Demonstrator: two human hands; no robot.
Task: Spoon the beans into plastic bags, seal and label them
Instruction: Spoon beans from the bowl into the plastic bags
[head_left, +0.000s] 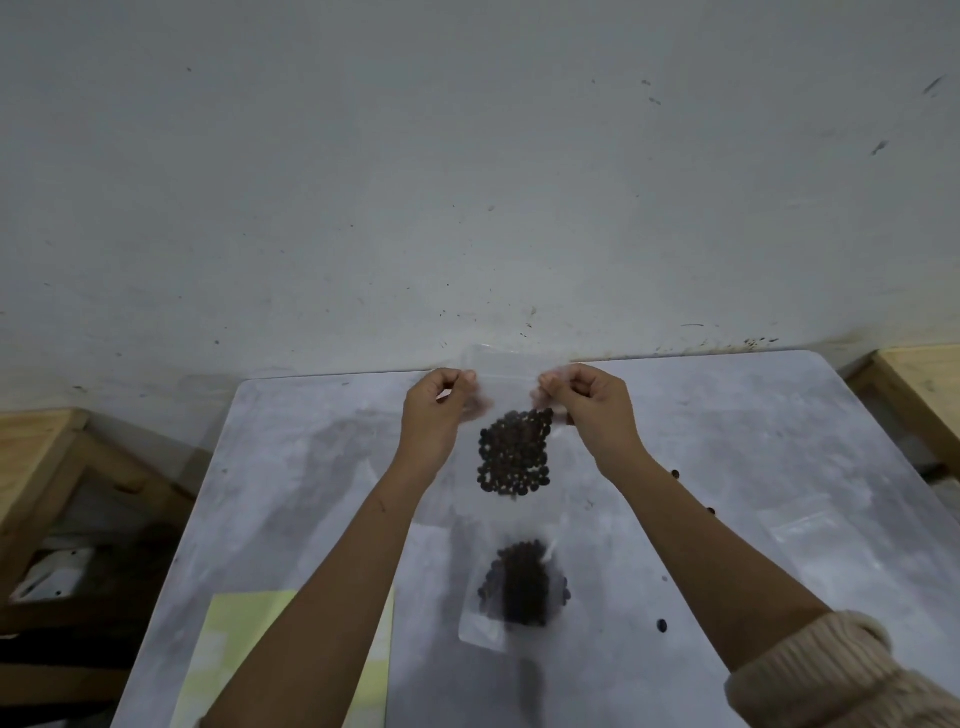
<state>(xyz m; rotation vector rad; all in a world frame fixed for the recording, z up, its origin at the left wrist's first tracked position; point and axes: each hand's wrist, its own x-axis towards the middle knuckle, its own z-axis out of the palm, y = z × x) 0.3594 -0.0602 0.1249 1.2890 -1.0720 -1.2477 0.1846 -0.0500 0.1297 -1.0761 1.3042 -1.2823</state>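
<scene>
Pinching the top edge of a clear bag (511, 415), left hand (439, 410) and right hand (592, 408) hold it up over the table (727, 415), far centre; fingers closed tight on the strip; beans (514, 452) sag low; film thin, slippery, light; grip the corners.
</scene>
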